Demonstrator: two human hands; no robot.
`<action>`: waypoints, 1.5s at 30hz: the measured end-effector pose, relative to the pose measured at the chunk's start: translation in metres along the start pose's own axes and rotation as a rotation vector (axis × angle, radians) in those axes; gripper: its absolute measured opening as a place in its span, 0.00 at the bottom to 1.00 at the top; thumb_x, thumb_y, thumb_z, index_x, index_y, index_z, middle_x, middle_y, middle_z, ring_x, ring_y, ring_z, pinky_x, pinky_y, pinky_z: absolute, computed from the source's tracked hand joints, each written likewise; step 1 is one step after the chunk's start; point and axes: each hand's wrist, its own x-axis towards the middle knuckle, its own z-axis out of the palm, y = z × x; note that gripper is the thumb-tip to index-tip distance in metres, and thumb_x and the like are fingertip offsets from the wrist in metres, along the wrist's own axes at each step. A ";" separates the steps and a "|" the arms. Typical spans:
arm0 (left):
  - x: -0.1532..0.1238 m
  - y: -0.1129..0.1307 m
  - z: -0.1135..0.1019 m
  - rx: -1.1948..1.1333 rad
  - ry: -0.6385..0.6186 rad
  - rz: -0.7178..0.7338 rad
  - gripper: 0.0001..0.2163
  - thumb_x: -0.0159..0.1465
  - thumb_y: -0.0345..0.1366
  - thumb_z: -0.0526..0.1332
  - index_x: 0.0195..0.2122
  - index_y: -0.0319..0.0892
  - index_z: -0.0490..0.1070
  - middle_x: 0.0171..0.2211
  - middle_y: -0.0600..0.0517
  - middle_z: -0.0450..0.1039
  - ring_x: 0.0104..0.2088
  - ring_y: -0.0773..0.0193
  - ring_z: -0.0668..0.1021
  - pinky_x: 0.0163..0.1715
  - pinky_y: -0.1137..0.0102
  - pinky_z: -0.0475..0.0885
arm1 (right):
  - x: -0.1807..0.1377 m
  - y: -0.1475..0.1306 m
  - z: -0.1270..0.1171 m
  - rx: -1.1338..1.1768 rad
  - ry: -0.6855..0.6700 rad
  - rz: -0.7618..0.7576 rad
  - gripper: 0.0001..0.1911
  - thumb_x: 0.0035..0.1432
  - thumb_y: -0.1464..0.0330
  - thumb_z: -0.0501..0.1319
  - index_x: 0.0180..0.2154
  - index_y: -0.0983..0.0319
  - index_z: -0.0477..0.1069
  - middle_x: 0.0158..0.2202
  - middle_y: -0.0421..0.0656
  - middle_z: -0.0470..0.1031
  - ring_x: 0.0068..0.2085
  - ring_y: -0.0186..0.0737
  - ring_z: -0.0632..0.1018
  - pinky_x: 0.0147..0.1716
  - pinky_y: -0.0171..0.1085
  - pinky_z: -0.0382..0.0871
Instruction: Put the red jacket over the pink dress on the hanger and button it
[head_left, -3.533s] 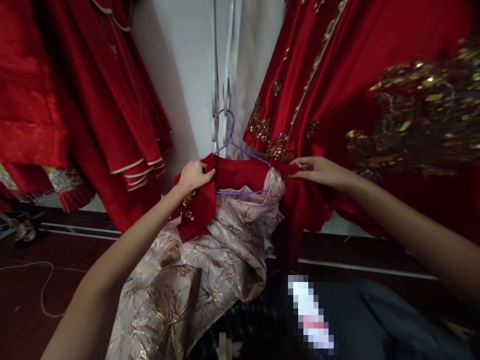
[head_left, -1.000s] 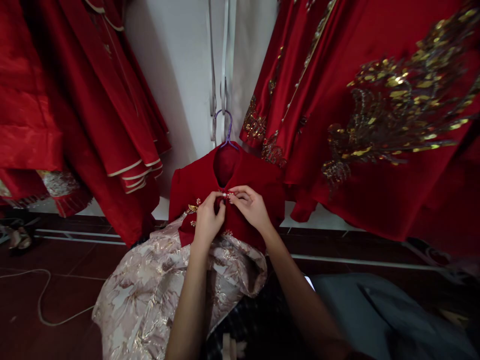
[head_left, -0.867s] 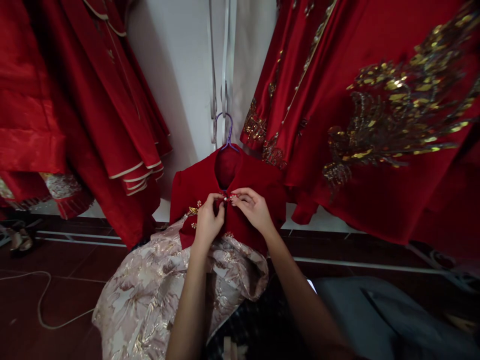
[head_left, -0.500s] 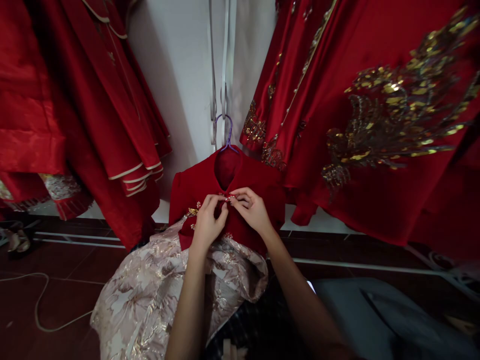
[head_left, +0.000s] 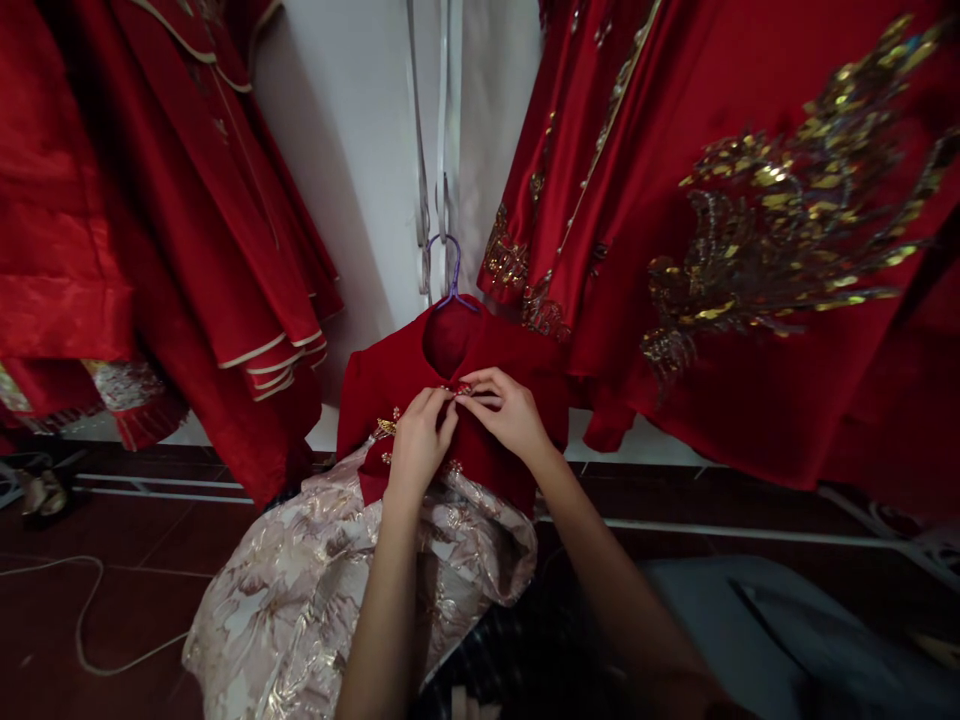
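A short red jacket point(head_left: 379, 370) with beaded trim hangs from a purple hanger point(head_left: 455, 272). My left hand point(head_left: 418, 445) pinches at its front opening, just below the collar. From the other side my right hand point(head_left: 511, 415) pinches the same spot, so the fingertips of both hands almost meet. Between them shows a small red beaded fastener point(head_left: 463, 390), partly hidden by the fingers. A gold ornament point(head_left: 386, 427) sits on the jacket beside my left hand. Beneath the jacket spreads a pale floral brocade skirt point(head_left: 270, 610), passing under my left forearm.
Red garments point(head_left: 217, 250) hang at the left, and a red gown with a gold sequin motif point(head_left: 772, 220) hangs at the right. White rack bars point(head_left: 720, 533) run low behind. A cable point(head_left: 82, 620) and shoes point(head_left: 41, 492) lie at the left on the dark tiled floor.
Both hands stay at the jacket's front, with only a slight shift of the fingers around the fastener. The whole view has moved a little.
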 end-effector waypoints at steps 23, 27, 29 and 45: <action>0.025 -0.011 -0.001 0.312 -0.181 0.230 0.05 0.64 0.32 0.51 0.37 0.40 0.65 0.35 0.49 0.68 0.36 0.62 0.71 0.39 0.68 0.67 | 0.004 0.013 -0.008 -0.048 -0.040 -0.109 0.17 0.57 0.67 0.58 0.49 0.56 0.71 0.45 0.43 0.69 0.45 0.37 0.74 0.45 0.37 0.75; 0.033 -0.015 -0.002 0.319 -0.272 0.276 0.05 0.63 0.30 0.53 0.38 0.41 0.65 0.35 0.49 0.68 0.36 0.61 0.71 0.40 0.67 0.68 | 0.008 0.015 -0.008 -0.130 -0.092 -0.153 0.16 0.56 0.70 0.57 0.47 0.57 0.72 0.45 0.44 0.69 0.45 0.37 0.74 0.46 0.38 0.74; 0.032 -0.014 0.000 0.275 -0.277 0.219 0.05 0.63 0.30 0.52 0.38 0.41 0.65 0.35 0.49 0.68 0.36 0.61 0.72 0.39 0.67 0.68 | 0.011 0.016 -0.003 -0.134 -0.089 -0.149 0.16 0.54 0.71 0.58 0.45 0.58 0.71 0.44 0.44 0.69 0.44 0.37 0.74 0.45 0.38 0.74; -0.023 -0.044 -0.003 -0.679 -0.305 -0.272 0.22 0.59 0.28 0.55 0.54 0.43 0.55 0.50 0.44 0.66 0.44 0.66 0.75 0.49 0.63 0.70 | -0.053 0.057 -0.006 -0.016 -0.488 0.440 0.33 0.49 0.58 0.64 0.52 0.63 0.55 0.36 0.44 0.69 0.37 0.36 0.75 0.40 0.42 0.72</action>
